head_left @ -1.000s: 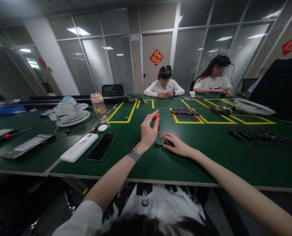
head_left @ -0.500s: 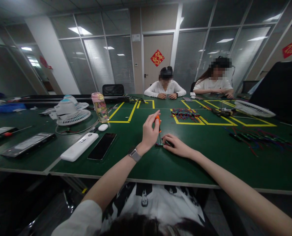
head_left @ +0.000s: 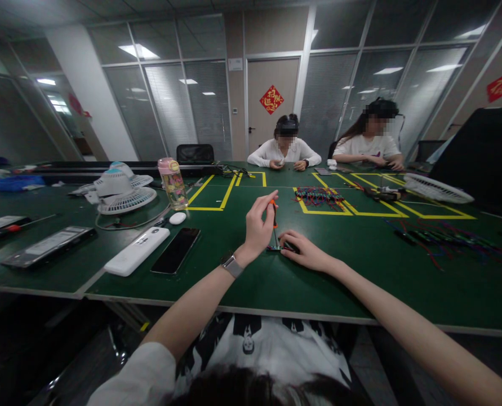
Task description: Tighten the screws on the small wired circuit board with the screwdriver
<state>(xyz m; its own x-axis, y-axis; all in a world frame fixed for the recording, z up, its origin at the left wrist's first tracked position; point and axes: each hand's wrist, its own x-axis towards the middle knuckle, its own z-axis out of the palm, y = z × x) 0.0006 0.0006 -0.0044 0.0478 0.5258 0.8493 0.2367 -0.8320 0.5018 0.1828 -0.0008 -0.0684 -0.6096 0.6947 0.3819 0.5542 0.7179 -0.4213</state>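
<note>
Handling notes, small circuit board [head_left: 272, 248] and screwdriver [head_left: 275, 217]. The board lies on the green tabletop [head_left: 221, 282] in front of us, between our two hands. Our left hand [head_left: 259, 226] has its grip closed on the orange handle, thumb and fingers around it; the thin shaft stands nearly upright, its lower end at the board. Our right hand [head_left: 303, 248] has its fingers curled low at the board's right end; whether that grip pinches the edge or only presses down, we cannot tell, since the fingers hide it.

We judge the board very light and stiff, so it would skid or pivot on the smooth tabletop under a sideways push. Its small parts look fragile. We would take it by the bare edges or ends, fingertips low and clear of the shaft, with light downward pressure. The screwdriver we judge rigid and light, heavier at the handle; best hold is mid-handle, shaft in line with the load, since a tilt could let the tip slip across the components.

Also noted: a bundle of boards with red and blue wires [head_left: 319, 197] lies beyond our hands. The wires look soft and prone to snagging; lift by board edges.
</note>
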